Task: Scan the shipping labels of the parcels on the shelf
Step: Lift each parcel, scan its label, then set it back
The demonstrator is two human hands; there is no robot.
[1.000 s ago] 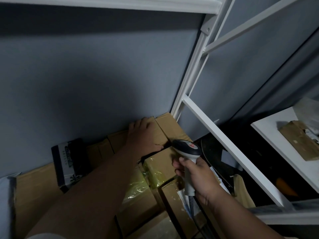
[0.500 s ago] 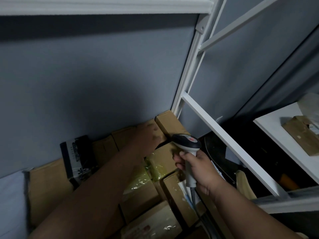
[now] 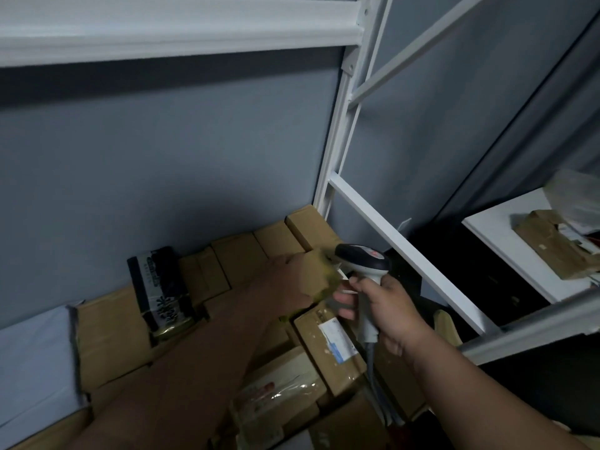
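Right hand (image 3: 386, 303): nearest the camera, fingers curled round the grip of one scanner (image 3: 363, 264); its cable hangs down from the handle.
Scanner head: points left, toward the small box, just beside it and almost touching.
Labelled box (image 3: 328, 345): lies directly under the right hand, white label (image 3: 337, 339) face up, long axis running away from the camera.
Left hand (image 3: 292, 280): reaches across from the left and holds a small box (image 3: 316, 276) wrapped in yellowish tape, lifted a little above the pile; blur hides how the fingers lie, but they seem wrapped round it.
Key relation: the small box sits left of the scanner head, between the two hands; its label face is not legible, so it likely needs turning toward the scanner window. The left hand is the nearer one to do that.
Count: two hands, one scanner, roughly ten brown boxes on the shelf (image 3: 181, 30), one black printed packet (image 3: 159, 287), one grey bag (image 3: 32, 358) at far left.
Farther: one parcel (image 3: 552, 241) on a white shelf at right, well apart.
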